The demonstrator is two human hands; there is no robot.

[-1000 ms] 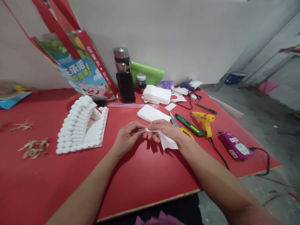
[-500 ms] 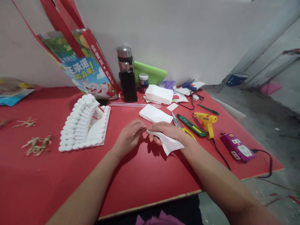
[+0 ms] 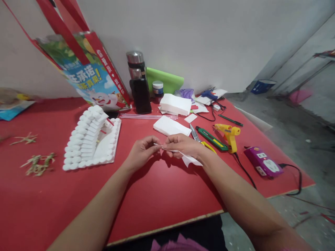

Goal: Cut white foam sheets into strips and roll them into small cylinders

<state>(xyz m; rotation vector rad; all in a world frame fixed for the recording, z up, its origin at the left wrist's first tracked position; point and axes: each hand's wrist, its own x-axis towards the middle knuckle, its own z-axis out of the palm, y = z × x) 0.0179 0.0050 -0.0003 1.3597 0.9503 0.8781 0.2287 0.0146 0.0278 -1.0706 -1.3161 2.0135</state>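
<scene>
Over the red table point(image 3: 167, 195), my left hand point(image 3: 142, 151) and my right hand point(image 3: 181, 144) meet fingertip to fingertip. A white paper tissue point(image 3: 191, 160) is pinched in my right hand, its loose end hanging below the palm toward the wrist. The fingers of my left hand are closed on a thin white edge that looks like part of the same tissue. Just behind the hands lies a folded stack of white tissues point(image 3: 171, 126). To the left stands a small white model staircase point(image 3: 90, 141), bordered with rounded white pieces.
Right of my hands lie scissors point(image 3: 195, 132), a green utility knife point(image 3: 211, 138), a yellow glue gun point(image 3: 229, 134) with its cord, and a purple power strip point(image 3: 263, 162). Behind stand a phone point(image 3: 140, 96), a thermos point(image 3: 134, 57) and a bag point(image 3: 89, 76). Straw figures point(image 3: 39, 164) lie left.
My left fingers have come to the tissue's edge and pinch it against my right fingertips. The tissue's hanging end has lifted and bunched closer under my right hand. The view has shifted slightly.
</scene>
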